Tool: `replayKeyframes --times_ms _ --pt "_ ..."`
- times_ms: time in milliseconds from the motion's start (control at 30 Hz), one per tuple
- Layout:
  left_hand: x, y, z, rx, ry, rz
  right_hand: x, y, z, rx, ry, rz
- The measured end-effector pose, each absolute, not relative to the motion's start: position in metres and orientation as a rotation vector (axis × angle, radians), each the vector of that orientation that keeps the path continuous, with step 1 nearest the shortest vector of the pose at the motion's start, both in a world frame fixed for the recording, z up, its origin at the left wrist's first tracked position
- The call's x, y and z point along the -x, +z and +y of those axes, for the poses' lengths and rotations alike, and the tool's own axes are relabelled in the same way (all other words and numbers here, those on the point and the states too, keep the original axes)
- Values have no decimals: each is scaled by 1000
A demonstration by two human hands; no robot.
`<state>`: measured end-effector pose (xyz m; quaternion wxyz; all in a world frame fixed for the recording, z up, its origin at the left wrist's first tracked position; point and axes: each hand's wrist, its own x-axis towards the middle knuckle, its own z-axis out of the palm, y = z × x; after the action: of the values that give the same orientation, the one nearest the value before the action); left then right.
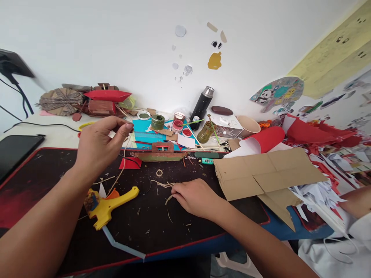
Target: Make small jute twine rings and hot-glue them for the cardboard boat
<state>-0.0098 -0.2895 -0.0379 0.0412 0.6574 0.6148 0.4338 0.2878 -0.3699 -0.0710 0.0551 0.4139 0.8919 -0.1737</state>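
My left hand (101,143) is raised over the left part of the dark mat (130,239), thumb and fingers pinched on a thin twine (124,164) that hangs down towards a yellow glue gun (116,204). Lower and to the right, my right hand (194,197) pinches a bunch of short twine pieces (162,184) just above the mat. A small twine ring (159,173) lies between my hands. Behind it stands a small brown and green model boat (160,154). A red paper piece (130,163) lies at the boat's left end.
Paint jars (158,122), a black thermos (203,102) and a glass jar (205,132) stand at the back. Cardboard (261,173) covers the mat's right side, beside paper scraps (319,185). A phone (19,152) lies far left. Another person's arm (356,202) shows at right.
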Motion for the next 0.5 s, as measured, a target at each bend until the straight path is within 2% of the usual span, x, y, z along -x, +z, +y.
replayKeyframes --times_ms 133,333,500 --pt "9 -38 -290 -2032 1358 1854 -291 -72 -371 -1358 -665 2745" --pt "8 -39 -292 -2041 1397 1799 -295 -72 -371 -1678 -1136 2657" --pt "8 -40 -292 -2060 1410 1796 -295 -76 -368 -1767 -1460 2527"
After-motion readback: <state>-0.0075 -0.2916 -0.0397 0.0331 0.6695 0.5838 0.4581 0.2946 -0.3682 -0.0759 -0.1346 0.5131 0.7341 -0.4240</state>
